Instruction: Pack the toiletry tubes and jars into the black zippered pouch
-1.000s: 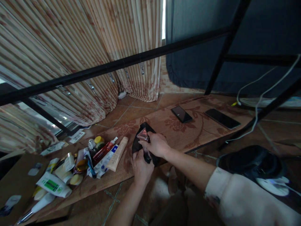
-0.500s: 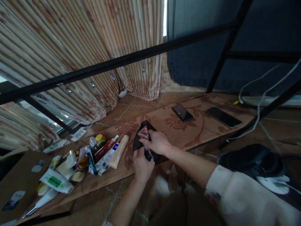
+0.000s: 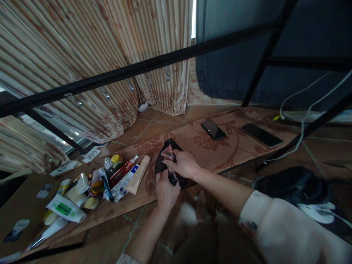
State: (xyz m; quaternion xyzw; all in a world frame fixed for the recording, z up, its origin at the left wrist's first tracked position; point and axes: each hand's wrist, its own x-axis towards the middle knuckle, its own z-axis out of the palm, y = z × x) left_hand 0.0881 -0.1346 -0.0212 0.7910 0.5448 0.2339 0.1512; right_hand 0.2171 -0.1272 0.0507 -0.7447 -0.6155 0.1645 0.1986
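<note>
Forearms (image 3: 225,192) stretch in from the near side, the right slanting leftward, the left running steeply away. The right hand (image 3: 184,165), back upward, pinches a shiny pinkish object (image 3: 168,152) over a black pouch (image 3: 161,161) on the patterned tabletop (image 3: 231,156). The left hand (image 3: 167,190), just nearer, curls its partly hidden fingers onto the pouch. Left of it lies a beige tube (image 3: 138,175); a phone (image 3: 213,129) lies far right.

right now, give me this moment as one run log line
left grip: on black cloth | right grip: on pink clear object | nearby left: beige tube | farther right: two phones
</note>
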